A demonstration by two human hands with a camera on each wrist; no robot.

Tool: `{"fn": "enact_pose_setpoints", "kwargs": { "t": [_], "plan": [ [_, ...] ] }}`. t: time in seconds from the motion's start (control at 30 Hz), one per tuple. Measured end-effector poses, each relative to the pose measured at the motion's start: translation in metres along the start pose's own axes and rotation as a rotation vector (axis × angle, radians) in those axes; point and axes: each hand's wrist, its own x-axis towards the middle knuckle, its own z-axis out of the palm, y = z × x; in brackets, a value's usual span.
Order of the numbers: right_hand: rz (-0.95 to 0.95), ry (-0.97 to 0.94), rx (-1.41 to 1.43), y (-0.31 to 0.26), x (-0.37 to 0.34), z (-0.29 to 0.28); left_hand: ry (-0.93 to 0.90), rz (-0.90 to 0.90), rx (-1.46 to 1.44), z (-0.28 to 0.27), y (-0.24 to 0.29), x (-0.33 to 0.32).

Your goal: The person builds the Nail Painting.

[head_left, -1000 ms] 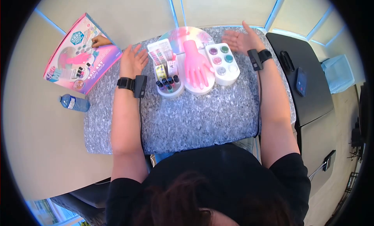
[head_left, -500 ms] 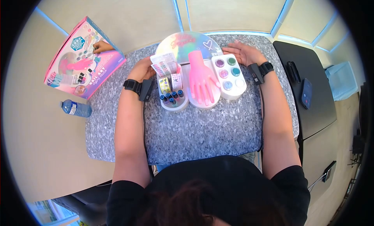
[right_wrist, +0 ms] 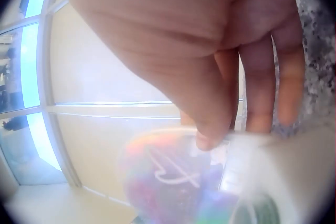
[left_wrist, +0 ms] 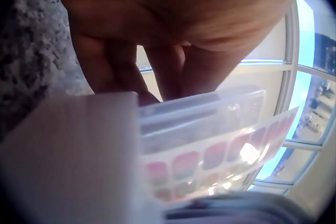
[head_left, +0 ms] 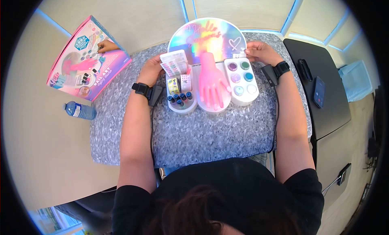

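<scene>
A toy nail-art set stands on the grey speckled table (head_left: 210,140). Its middle carries a pink model hand (head_left: 212,83), with a round iridescent board (head_left: 194,38) rising behind it. My right hand (head_left: 262,53) pinches the board's right edge, the thumb (right_wrist: 210,136) on its shiny face. My left hand (head_left: 150,70) reaches behind the left tray (head_left: 182,108), fingertips hidden by clear sticker sheets (left_wrist: 210,145); I cannot tell what they hold. That tray bears tape rolls (head_left: 173,86) and several dark-capped nail polish bottles (head_left: 183,96). Pots of glitter (head_left: 232,66) fill the white right tray (head_left: 247,99).
At the left stand the upright nail art box (head_left: 87,61) and a water bottle (head_left: 81,110). A black side table (head_left: 330,117) on the right holds a phone (head_left: 319,92) and a dark case (head_left: 304,70). Beyond it is a bin with a pale blue liner (head_left: 354,83).
Both hands, spread apart beside the set earlier, have moved in to its back corners. The right hand has taken hold of the board, which now shows taller and brighter in the head view.
</scene>
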Motion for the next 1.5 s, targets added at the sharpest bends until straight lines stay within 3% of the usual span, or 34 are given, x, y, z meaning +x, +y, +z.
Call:
{"fn": "enact_pose_setpoints", "kwargs": {
  "t": [0.17,0.3,0.4,0.5,0.6,0.67,0.7,0.77,1.1,1.17,1.23,1.3,1.37,1.43,1.5],
  "plan": [
    [0.003,-0.132,0.073,0.005,0.001,-0.01,-0.089,0.019,-0.033,-0.009,-0.007,0.0],
    [0.017,-0.133,0.056,0.005,-0.004,-0.01,-0.125,0.018,-0.008,-0.017,-0.008,0.001],
    [0.006,-0.246,-0.031,0.014,0.001,-0.016,-0.168,0.036,0.173,-0.023,-0.01,0.001],
    [-0.005,-0.235,-0.033,0.01,-0.003,-0.012,-0.162,0.054,0.264,-0.019,-0.008,-0.004],
    [-0.023,-0.165,-0.015,-0.01,-0.017,0.008,-0.117,0.104,0.091,-0.011,-0.007,-0.007],
    [-0.168,0.012,-0.048,-0.012,-0.018,0.017,-0.064,0.084,-0.036,-0.01,-0.008,-0.005],
    [-0.169,0.01,-0.049,-0.014,-0.017,0.017,-0.062,0.085,-0.036,-0.009,-0.009,-0.005],
    [-0.104,-0.018,-0.188,-0.017,-0.014,0.016,0.003,0.141,0.119,-0.007,-0.008,-0.005],
    [-0.049,-0.027,-0.093,-0.006,-0.013,0.017,-0.048,0.185,0.249,-0.012,-0.002,-0.006],
    [-0.042,0.02,-0.207,-0.014,-0.019,0.02,-0.031,0.166,0.583,-0.021,0.008,-0.011],
    [-0.063,0.027,-0.256,-0.021,-0.029,0.022,-0.05,0.273,0.46,-0.024,0.006,-0.03],
    [-0.015,0.092,-0.161,-0.034,-0.052,0.033,0.018,-0.136,0.333,-0.018,0.03,-0.068],
    [0.071,0.12,-0.279,-0.046,-0.075,0.026,-0.015,-0.189,0.268,-0.012,0.04,-0.1],
    [0.337,0.087,-0.407,-0.055,-0.091,0.023,-0.033,-0.251,0.196,-0.008,0.044,-0.122],
    [0.343,0.002,-0.361,-0.055,-0.102,0.027,-0.094,-0.254,0.053,-0.003,0.044,-0.135]
  ]
}}
